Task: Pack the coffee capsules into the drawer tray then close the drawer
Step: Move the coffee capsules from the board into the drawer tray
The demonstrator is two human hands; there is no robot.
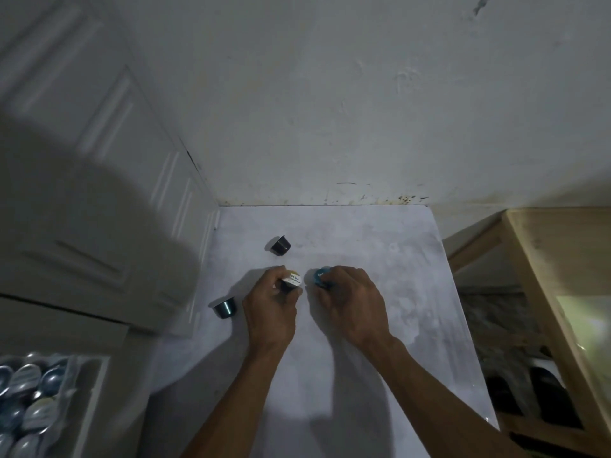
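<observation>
head view looks down on a pale, mottled white tabletop set against a scuffed white wall. at the centre, the left hand has its fingers curled around a small dark coffee capsule with a white printed foil lid, the lid tilted toward 1 o'clock. just beside it at 3 o'clock, the right hand closes its fingers over a blue-lidded coffee capsule, only the lid edge showing past the knuckles. both hands sit low on the tabletop, near each other but apart.

two more capsules lie loose: a dark capsule tipped on its side at 12 o'clock from the left hand, and a dark bluish metallic capsule at 9 o'clock, just beside that hand's wrist.

at 8 o'clock, in the lower corner, an open white drawer tray holds rows of silvery-blue foil-lidded capsules. a white panelled cabinet door stands at 10 o'clock, a light wooden shelf frame at 3 o'clock.
</observation>
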